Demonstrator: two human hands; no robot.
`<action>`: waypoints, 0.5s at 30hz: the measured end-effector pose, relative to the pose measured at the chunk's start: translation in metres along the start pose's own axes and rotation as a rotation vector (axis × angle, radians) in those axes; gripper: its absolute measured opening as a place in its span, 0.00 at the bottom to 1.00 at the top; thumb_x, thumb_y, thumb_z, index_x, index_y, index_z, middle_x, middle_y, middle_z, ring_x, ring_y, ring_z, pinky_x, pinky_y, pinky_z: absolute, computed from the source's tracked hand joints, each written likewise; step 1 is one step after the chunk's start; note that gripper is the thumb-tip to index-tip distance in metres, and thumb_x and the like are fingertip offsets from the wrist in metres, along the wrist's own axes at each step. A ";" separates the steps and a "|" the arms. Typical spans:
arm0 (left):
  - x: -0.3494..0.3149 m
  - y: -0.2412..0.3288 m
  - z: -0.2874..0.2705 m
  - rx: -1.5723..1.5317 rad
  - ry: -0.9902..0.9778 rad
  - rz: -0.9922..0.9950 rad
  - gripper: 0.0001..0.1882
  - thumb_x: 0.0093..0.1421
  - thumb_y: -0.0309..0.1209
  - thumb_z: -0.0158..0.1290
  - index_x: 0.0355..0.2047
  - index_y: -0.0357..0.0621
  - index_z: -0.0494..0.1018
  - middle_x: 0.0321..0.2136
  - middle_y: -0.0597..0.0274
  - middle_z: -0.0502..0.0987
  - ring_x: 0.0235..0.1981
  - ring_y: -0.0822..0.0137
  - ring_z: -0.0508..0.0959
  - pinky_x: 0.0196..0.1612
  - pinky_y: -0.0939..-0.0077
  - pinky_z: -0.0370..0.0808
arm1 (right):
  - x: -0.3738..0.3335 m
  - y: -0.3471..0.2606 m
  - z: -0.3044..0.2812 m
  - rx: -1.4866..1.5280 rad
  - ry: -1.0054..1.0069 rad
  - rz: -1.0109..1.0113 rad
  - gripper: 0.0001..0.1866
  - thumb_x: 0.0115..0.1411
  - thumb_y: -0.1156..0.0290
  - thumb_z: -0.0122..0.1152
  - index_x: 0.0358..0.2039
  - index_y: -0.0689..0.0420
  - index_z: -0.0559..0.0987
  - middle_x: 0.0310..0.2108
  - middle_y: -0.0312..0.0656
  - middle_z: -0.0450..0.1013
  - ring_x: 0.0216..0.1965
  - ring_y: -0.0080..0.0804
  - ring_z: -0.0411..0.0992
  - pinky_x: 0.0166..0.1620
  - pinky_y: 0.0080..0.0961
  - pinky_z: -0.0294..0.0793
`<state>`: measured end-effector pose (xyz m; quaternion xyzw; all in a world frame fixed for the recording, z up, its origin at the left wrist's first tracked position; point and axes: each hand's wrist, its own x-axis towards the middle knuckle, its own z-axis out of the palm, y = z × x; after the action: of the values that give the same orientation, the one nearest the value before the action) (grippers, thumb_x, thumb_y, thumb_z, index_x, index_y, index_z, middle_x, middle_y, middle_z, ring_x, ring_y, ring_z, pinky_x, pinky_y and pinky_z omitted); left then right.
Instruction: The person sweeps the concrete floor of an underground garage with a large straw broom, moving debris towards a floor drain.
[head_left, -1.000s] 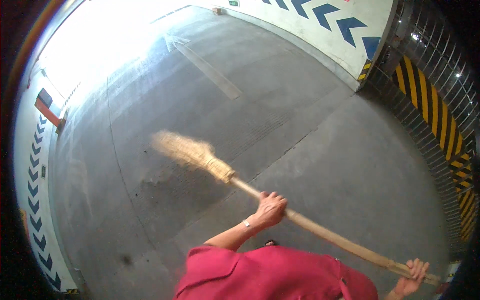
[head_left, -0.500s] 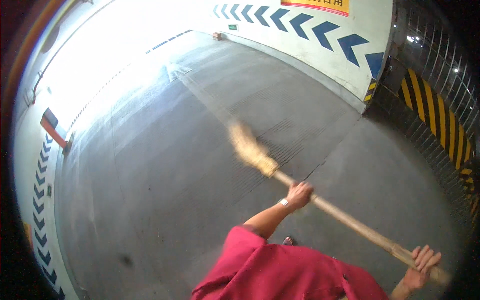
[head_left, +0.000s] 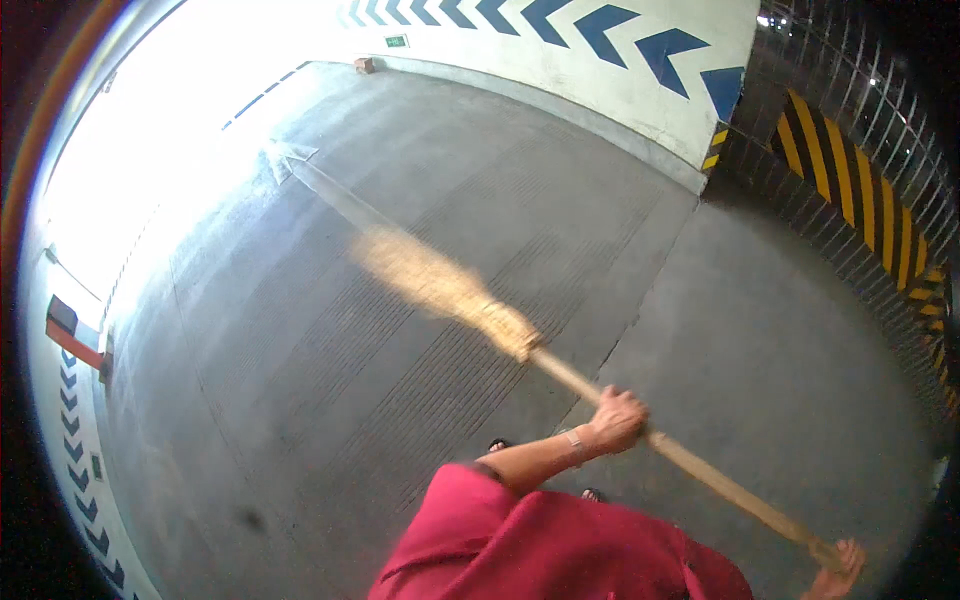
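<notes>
A straw broom [head_left: 435, 285] with a long wooden handle [head_left: 720, 487] lies diagonally across the view. My left hand [head_left: 617, 420] is wrapped around the handle a little below the bristle head. At the handle's far end, low on the right, my right hand [head_left: 840, 565] grips it, partly cut off by the dark rim. The bristles point up and left over the ribbed floor [head_left: 440, 375] and are smeared by motion; whether they touch it I cannot tell.
Blue chevrons mark the white wall [head_left: 560, 75] ahead. A black-and-yellow striped panel [head_left: 850, 185] stands by railings at right. An orange barrier post [head_left: 75, 340] is at left, a brick-like block [head_left: 364, 65] by the far wall. My feet [head_left: 592, 494] show below.
The broom head has swung left and shows more fully. Both hands keep their hold on the handle; my right hand is lower. The view has shifted, and both feet now show.
</notes>
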<state>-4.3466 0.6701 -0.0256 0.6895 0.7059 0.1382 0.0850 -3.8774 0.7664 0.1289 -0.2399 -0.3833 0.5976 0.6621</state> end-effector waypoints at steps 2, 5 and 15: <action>0.052 -0.018 -0.003 -0.039 0.144 0.078 0.08 0.41 0.36 0.54 0.22 0.50 0.70 0.22 0.68 0.69 0.32 0.66 0.68 0.35 0.64 0.60 | -0.022 -0.020 0.043 -0.067 -0.057 -0.077 0.08 0.53 0.71 0.50 0.20 0.51 0.62 0.16 0.32 0.57 0.22 0.24 0.55 0.33 0.29 0.59; 0.121 -0.066 -0.019 -0.040 0.263 0.132 0.07 0.42 0.34 0.54 0.23 0.50 0.70 0.23 0.67 0.70 0.33 0.66 0.69 0.36 0.63 0.61 | -0.054 -0.016 0.118 -0.139 -0.156 -0.198 0.08 0.54 0.70 0.49 0.20 0.52 0.63 0.17 0.35 0.61 0.23 0.27 0.57 0.35 0.33 0.60; 0.009 -0.175 -0.022 -0.211 0.362 -0.298 0.05 0.42 0.29 0.51 0.23 0.51 0.69 0.24 0.69 0.69 0.35 0.65 0.69 0.39 0.60 0.60 | -0.008 0.087 0.306 -0.249 -0.798 -0.116 0.09 0.52 0.69 0.52 0.20 0.54 0.64 0.16 0.37 0.61 0.22 0.30 0.60 0.32 0.33 0.64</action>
<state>-4.5200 0.6751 -0.0587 0.5292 0.7850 0.3184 0.0480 -4.1729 0.7301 0.2405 -0.0459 -0.6920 0.5542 0.4602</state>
